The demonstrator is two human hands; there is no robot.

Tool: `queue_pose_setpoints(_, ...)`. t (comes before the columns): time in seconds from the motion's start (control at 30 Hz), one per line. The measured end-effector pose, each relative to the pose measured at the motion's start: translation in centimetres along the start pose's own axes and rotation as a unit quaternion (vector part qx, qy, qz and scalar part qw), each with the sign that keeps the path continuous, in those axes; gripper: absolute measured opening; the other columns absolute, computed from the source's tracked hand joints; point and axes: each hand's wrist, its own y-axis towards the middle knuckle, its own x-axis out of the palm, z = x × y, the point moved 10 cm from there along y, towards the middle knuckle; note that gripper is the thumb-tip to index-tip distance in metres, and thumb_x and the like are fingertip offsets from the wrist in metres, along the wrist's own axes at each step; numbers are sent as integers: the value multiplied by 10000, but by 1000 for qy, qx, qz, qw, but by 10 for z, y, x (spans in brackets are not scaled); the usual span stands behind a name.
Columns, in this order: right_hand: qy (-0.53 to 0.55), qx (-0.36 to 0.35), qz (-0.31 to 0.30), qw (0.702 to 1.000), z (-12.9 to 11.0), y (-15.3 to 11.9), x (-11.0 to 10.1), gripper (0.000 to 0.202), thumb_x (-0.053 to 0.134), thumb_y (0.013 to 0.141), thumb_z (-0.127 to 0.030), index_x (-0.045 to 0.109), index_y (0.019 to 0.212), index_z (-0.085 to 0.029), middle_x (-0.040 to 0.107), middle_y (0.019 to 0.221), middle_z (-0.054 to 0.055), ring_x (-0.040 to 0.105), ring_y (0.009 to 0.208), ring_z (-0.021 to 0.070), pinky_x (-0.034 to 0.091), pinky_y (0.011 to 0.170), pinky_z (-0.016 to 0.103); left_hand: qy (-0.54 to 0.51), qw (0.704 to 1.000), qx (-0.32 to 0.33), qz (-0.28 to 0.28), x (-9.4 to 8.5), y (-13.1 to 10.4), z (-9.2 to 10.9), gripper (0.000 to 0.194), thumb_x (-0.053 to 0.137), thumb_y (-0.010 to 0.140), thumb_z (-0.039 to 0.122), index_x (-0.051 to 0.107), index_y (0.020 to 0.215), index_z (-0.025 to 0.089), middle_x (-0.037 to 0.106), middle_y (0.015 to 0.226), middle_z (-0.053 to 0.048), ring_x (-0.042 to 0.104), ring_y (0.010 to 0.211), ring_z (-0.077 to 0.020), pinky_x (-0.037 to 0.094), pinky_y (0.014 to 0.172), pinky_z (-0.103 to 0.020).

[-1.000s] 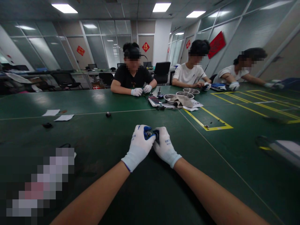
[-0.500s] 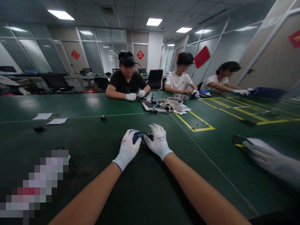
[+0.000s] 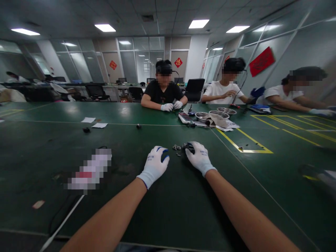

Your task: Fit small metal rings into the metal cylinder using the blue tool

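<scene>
My left hand [image 3: 155, 163], in a white glove with blue fingertips, rests over the green table with its fingers curved and thumb apart, and nothing shows between them. To its right lie several small metal pieces [image 3: 176, 147], one of them [image 3: 178, 154] a little nearer to me. My right hand [image 3: 200, 156], gloved the same way, has its thumb and fingers around a small black part [image 3: 186, 145]. That part's far side shows at the fingertips; the rest is hidden by the glove.
Metal bowls [image 3: 202, 117] with a cloth [image 3: 218, 120] stand ahead on the right. Yellow tape [image 3: 258, 151] marks the table. A blurred power-strip-like object [image 3: 91, 168] with a white cable lies left. Papers [image 3: 100, 125] lie beyond. Co-workers [image 3: 164, 89] sit opposite.
The view has swung left, so the table's things appear further right. My hands have moved apart, and the metal pieces between them now show. The co-worker's gloved hand at right has slipped mostly out of view.
</scene>
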Motion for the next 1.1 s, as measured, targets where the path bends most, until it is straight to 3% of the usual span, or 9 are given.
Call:
queue_pose_setpoints(0.37, -13, -9, 2, 1000, 1, 1, 3, 329, 614, 857, -315, 704, 1149, -192, 707, 1230, 155, 623, 1151, 344, 478, 1021, 488, -42, 999, -23, -12, -4, -3, -1, 257, 651, 894, 223, 700, 1146, 209, 691, 1175, -110, 671, 1147, -287, 539, 1061, -479)
queue_pose_setpoints(0.6, -30, 13, -13, 999, 2, 2, 0, 425, 597, 869, -339, 675, 1235, -138, 691, 1270, 182, 617, 1168, 355, 476, 1017, 467, -41, 998, -33, -41, 2, -1, -2, 213, 638, 908, 238, 712, 1102, 192, 698, 1164, -106, 678, 1110, -277, 537, 1050, -454)
queue_pose_setpoints(0.83, -57, 19, -50, 997, 6, 10, 8, 427, 635, 861, -339, 669, 1253, -174, 687, 1277, 182, 614, 1162, 373, 459, 993, 482, -28, 998, -27, -54, 7, 0, 0, 194, 640, 914, 248, 718, 1080, 184, 695, 1144, -104, 674, 1093, -264, 528, 1036, -429)
queue_pose_setpoints(0.97, -76, 38, -79, 993, 7, 14, 13, 393, 656, 871, -298, 664, 1251, -197, 702, 1238, 180, 631, 1138, 378, 469, 958, 485, -2, 998, -27, -61, 11, 4, 0, 198, 624, 931, 273, 718, 1085, 193, 688, 1167, -103, 657, 1114, -263, 508, 1047, -428)
queue_pose_setpoints(1.1, -55, 66, -96, 992, 9, 17, 16, 358, 663, 870, -242, 657, 1223, -188, 723, 1118, 172, 668, 1050, 358, 498, 922, 471, 74, 992, -31, -102, 23, 13, 1, 261, 613, 945, 323, 711, 1158, 210, 671, 1243, -104, 619, 1173, -277, 483, 1060, -426)
